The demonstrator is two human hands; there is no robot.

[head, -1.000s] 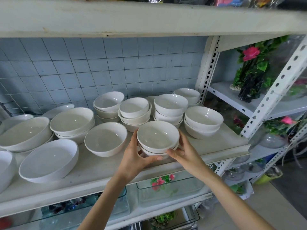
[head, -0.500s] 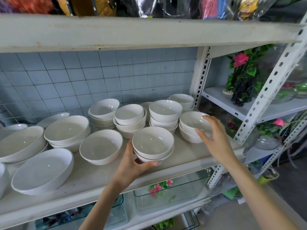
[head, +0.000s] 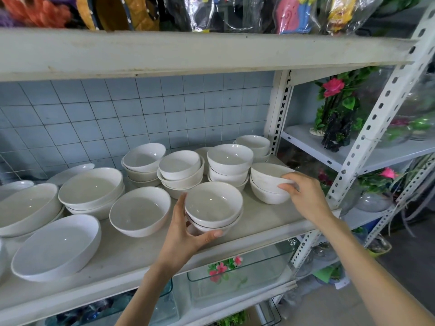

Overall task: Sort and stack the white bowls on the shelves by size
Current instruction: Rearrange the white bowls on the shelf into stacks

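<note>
1. Gripping the tilted top bowl (head: 268,176) of the right-hand stack (head: 268,196), the right hand (head: 303,196) curls its fingers over the near rim.
2. The left hand (head: 186,234) wraps thumb and fingers round the front stack (head: 213,205), near the shelf (head: 270,222) edge.
3. More stacks (head: 229,161) stand behind; larger bowls (head: 89,189) sit left.
4. Risk: the rim-only hold looks slight, so the glazed bowl may slip and chip the one beneath; a nudge could push the front stack off the edge.

free: shelf (head: 266,217) front strip | blocked: bowl stacks (head: 181,170) behind, upper shelf (head: 211,52) overhead
</note>
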